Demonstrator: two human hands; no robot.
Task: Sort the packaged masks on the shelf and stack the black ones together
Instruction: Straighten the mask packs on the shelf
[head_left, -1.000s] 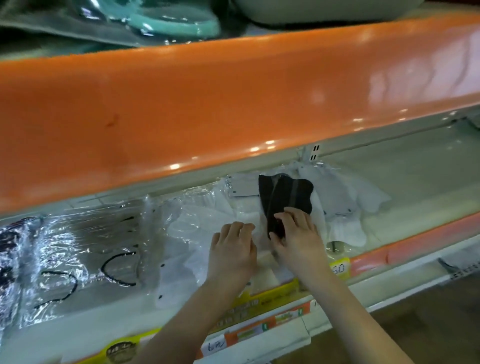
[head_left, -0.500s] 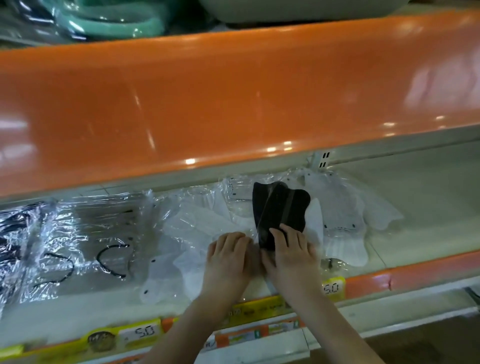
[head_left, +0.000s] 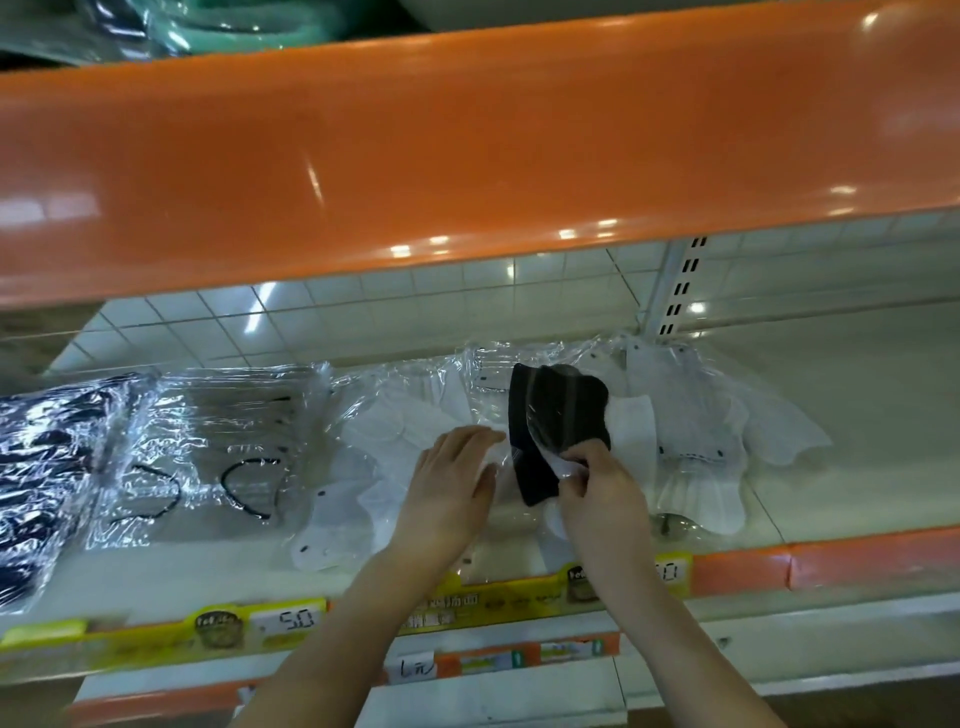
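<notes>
A black mask in a clear wrapper (head_left: 556, 415) lies tilted on top of the white packaged masks (head_left: 685, 457) in the middle of the shelf (head_left: 857, 467). My right hand (head_left: 602, 488) pinches its lower edge between thumb and curled fingers. My left hand (head_left: 452, 493) lies flat with straight fingers on the white masks (head_left: 379, 441) just left of it. A pile of black packaged masks (head_left: 47, 467) sits at the far left of the shelf. Beside that pile lie clear packets with black ear loops (head_left: 208, 452).
The orange front of the shelf above (head_left: 467, 156) hangs low over the work space. A yellow price strip (head_left: 291, 623) and orange rail (head_left: 831, 569) run along the shelf's front edge. Bare shelf surface lies to the right of the white masks.
The view has dropped, showing more of the shelf's back wall. My right hand has gone from lying on the black mask to pinching its lower edge. My left hand has spread flat.
</notes>
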